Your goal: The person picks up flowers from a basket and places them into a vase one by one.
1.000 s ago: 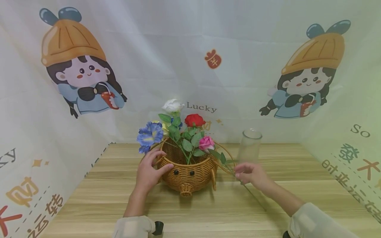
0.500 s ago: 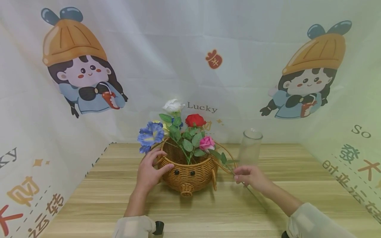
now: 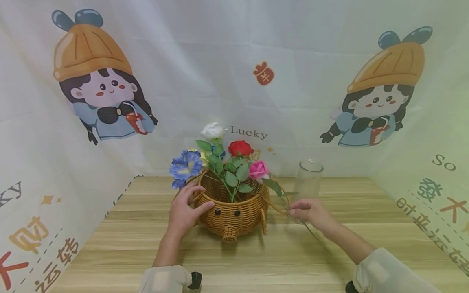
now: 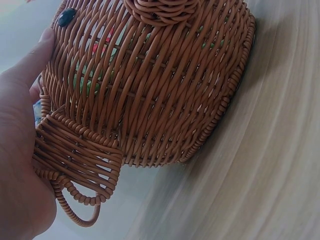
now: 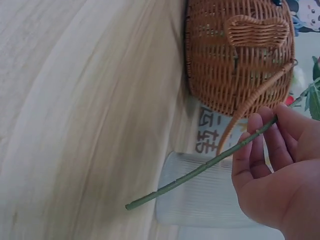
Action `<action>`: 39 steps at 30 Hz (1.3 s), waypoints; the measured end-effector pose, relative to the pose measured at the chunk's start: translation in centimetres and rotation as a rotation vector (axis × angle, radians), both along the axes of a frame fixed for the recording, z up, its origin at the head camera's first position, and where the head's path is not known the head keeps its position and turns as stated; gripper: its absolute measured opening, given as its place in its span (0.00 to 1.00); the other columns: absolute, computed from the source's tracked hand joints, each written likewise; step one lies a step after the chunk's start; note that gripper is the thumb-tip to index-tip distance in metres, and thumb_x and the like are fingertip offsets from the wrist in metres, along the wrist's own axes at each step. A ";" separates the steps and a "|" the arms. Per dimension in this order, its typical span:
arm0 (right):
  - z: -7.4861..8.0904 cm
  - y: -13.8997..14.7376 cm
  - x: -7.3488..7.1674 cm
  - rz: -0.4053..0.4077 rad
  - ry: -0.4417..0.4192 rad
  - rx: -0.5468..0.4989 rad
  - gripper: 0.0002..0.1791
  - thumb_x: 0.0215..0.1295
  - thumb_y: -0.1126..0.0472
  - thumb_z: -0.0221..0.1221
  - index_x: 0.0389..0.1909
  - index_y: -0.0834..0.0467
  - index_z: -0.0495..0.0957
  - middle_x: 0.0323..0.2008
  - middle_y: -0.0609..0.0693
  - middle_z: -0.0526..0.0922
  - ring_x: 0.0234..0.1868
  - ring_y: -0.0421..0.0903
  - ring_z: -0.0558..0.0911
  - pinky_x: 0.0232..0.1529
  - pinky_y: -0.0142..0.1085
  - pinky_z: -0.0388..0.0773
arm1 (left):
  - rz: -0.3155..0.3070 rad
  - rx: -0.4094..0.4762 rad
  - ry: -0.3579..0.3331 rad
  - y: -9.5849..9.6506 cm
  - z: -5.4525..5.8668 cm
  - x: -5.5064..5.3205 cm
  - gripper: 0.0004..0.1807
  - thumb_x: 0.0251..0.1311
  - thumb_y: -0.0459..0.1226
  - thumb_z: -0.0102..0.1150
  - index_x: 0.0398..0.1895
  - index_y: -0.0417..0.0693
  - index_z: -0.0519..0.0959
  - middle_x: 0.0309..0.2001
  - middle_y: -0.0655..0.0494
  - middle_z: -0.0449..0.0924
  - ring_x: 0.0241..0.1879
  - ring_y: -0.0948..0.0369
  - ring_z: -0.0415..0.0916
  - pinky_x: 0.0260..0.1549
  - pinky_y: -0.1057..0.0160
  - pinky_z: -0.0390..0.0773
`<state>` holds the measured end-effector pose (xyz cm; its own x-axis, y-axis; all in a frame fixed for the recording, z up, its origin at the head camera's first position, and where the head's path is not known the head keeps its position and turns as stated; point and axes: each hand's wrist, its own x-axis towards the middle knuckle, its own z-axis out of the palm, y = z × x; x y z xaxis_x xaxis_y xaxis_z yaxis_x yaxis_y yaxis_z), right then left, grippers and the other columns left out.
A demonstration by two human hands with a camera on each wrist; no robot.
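A brown wicker basket [image 3: 231, 219] with a pig's face, black bead eyes and a snout, stands on the table. My left hand [image 3: 181, 211] grips its left rim, thumb on the front near one eye and fingers over the edge. Between thumb and fingertips, my right hand [image 3: 309, 213] pinches the green stem [image 5: 200, 171] of a pink rose [image 3: 258, 170]. The bloom overlaps the basket's right rim, while the bare stem end slants down toward the front right. Inside the basket are a red rose [image 3: 240, 148], a white rose [image 3: 214, 130] and a blue flower [image 3: 185, 165].
A clear glass vase [image 3: 309, 181] stands upright behind my right hand. The basket's looped handle [image 5: 260, 97] hangs out to the right, close to my fingers. Printed cloth [image 3: 205, 77] walls in the wooden table [image 3: 121, 240] at the back and sides.
The pink rose has shifted slightly right and up, its leaves moving with it. My right hand has moved a little. My left hand and the basket have stayed in place.
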<state>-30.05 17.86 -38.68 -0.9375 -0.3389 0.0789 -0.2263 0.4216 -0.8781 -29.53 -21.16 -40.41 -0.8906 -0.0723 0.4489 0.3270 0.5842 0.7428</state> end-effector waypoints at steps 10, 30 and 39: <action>2.2 -0.8 -0.2 -0.093 0.031 -0.125 0.20 0.72 0.64 0.62 0.57 0.75 0.78 0.39 0.50 0.91 0.39 0.40 0.85 0.42 0.34 0.83 | 0.004 -0.011 0.008 0.0 -0.1 0.0 0.26 0.57 0.46 0.78 0.56 0.48 0.82 0.76 0.42 0.68 0.76 0.40 0.64 0.66 0.41 0.78; 8.1 0.0 -0.9 -0.130 0.105 -0.505 0.15 0.75 0.68 0.59 0.35 0.44 0.87 0.33 0.35 0.89 0.36 0.34 0.86 0.37 0.27 0.86 | -0.003 0.015 -0.001 0.0 -0.1 -0.1 0.27 0.57 0.46 0.79 0.57 0.48 0.82 0.77 0.43 0.67 0.76 0.40 0.65 0.68 0.42 0.77; 11.5 0.2 -2.2 -0.243 0.267 -0.559 0.14 0.74 0.68 0.60 0.37 0.44 0.84 0.29 0.34 0.89 0.30 0.33 0.87 0.33 0.26 0.85 | 0.008 0.011 -0.020 0.0 -0.1 -0.1 0.27 0.57 0.46 0.78 0.58 0.49 0.82 0.77 0.43 0.67 0.76 0.40 0.64 0.70 0.39 0.73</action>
<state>-32.23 18.01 -27.19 -0.9059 0.0388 0.4216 -0.4224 -0.0149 -0.9063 -29.60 -21.12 -40.53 -0.8989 -0.0839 0.4299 0.3075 0.5781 0.7558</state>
